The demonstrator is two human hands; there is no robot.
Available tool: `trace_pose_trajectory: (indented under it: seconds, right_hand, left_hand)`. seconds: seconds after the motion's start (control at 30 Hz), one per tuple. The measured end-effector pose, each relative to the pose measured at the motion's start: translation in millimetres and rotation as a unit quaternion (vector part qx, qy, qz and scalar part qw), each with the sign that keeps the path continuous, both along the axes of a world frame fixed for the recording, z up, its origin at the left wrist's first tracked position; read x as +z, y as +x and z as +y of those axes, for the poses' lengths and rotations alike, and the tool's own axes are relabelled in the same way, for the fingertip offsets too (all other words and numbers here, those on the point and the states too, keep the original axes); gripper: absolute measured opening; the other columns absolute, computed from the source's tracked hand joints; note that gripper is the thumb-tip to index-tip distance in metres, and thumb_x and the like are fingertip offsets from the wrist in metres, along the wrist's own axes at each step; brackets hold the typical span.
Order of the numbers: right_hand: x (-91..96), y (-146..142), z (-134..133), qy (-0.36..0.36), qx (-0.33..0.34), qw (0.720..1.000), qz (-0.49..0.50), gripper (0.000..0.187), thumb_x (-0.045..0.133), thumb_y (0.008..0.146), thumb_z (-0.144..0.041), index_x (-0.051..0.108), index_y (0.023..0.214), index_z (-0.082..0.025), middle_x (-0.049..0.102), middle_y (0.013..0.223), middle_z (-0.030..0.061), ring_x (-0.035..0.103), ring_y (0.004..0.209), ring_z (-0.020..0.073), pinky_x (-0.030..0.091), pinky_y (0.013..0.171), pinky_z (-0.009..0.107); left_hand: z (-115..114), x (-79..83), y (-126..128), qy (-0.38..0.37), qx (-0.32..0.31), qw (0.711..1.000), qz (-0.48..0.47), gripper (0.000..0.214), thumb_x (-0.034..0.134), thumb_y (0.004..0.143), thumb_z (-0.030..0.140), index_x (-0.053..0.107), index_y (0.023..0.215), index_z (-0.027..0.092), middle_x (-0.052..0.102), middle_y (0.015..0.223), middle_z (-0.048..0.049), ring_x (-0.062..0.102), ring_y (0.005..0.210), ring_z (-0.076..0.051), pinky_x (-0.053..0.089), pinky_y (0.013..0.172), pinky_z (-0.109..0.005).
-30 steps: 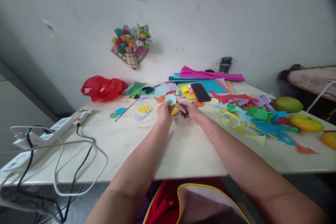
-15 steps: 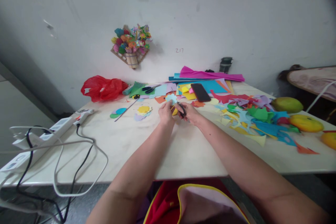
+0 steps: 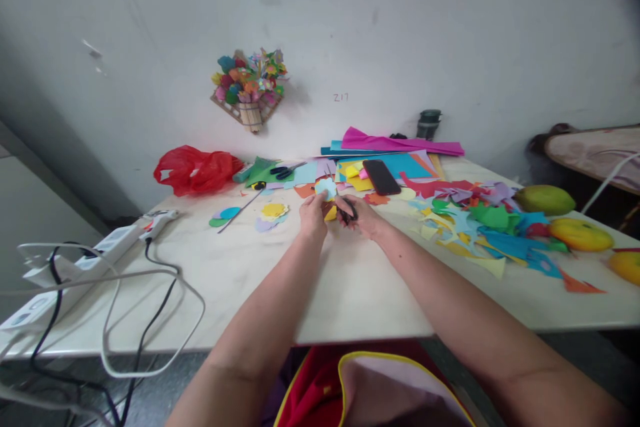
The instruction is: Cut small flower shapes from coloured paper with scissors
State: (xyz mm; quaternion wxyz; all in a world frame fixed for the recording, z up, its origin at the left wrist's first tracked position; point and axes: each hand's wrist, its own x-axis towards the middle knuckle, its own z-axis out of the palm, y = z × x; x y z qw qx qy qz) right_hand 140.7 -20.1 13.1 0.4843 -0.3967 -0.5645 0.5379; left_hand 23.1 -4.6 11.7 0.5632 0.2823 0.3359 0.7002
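Note:
My left hand point(image 3: 313, 215) is closed in a pinch on a small light-blue paper cutout point(image 3: 326, 187) with a scalloped edge, held up over the table's middle. My right hand point(image 3: 361, 215) grips black-handled scissors point(image 3: 345, 209), whose blades point up into the paper. A yellow scrap point(image 3: 331, 213) lies just under the two hands. Both hands meet a little in front of the stacked coloured sheets.
The white table point(image 3: 280, 280) holds a black phone point(image 3: 381, 176), coloured paper sheets point(image 3: 395, 145), a heap of scraps point(image 3: 490, 223), mangoes point(image 3: 545, 199), a second pair of scissors point(image 3: 283, 169), a red bag point(image 3: 196, 169), a glue gun point(image 3: 159, 219) and a power strip point(image 3: 75, 267). A paper flower bouquet point(image 3: 250, 83) hangs on the wall.
The blue paper has turned between my fingers and shows a more scalloped edge. The scissors have shifted slightly along it. Both hands stay in the same place.

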Motion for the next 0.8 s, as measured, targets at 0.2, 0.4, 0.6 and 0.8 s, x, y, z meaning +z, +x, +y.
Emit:
trace_pose_trajectory:
  seconds: [0.2,0.4,0.6,0.8]
  right_hand:
    - [5.5,16,3,-0.003,0.023,1.000,-0.003,0.033,0.067,0.082,-0.048,0.056,0.082,-0.017,0.059,0.055,-0.0028,0.053,0.040,0.0084,0.029,0.031,0.016]
    - [7.1,28,11,0.019,-0.001,1.000,-0.003,0.036,0.078,0.071,-0.043,0.054,0.075,-0.017,0.062,0.056,-0.0015,0.053,0.040,0.0076,0.029,0.031,0.017]
    - [7.0,31,15,0.002,-0.043,0.999,0.014,0.039,0.086,0.063,-0.034,0.059,0.085,-0.016,0.067,0.062,0.0001,0.057,0.043,0.0091,0.030,0.032,0.017]
    - [8.7,38,14,0.018,-0.009,1.000,-0.021,0.031,0.076,0.076,-0.040,0.057,0.075,-0.016,0.064,0.059,0.0003,0.055,0.042,0.0076,0.030,0.031,0.016]
  left_hand:
    - [12,-3.8,-18,0.015,-0.030,0.999,0.025,0.023,0.083,0.060,0.022,0.063,0.069,0.014,0.066,0.066,-0.0010,0.065,0.064,-0.012,0.055,0.077,-0.029]
    - [15,-5.8,-30,0.024,-0.085,0.994,0.070,0.026,0.085,0.057,0.022,0.068,0.072,0.012,0.070,0.070,-0.0062,0.068,0.068,-0.017,0.057,0.072,-0.031]
    - [18,-10.8,-35,0.024,-0.142,0.985,0.097,0.025,0.086,0.055,0.022,0.068,0.070,0.012,0.072,0.072,-0.0080,0.070,0.071,-0.021,0.058,0.072,-0.033]
    - [21,-12.8,-38,0.026,-0.114,0.990,0.083,0.023,0.084,0.057,0.022,0.068,0.070,0.012,0.073,0.075,-0.0092,0.071,0.073,-0.021,0.057,0.070,-0.030]
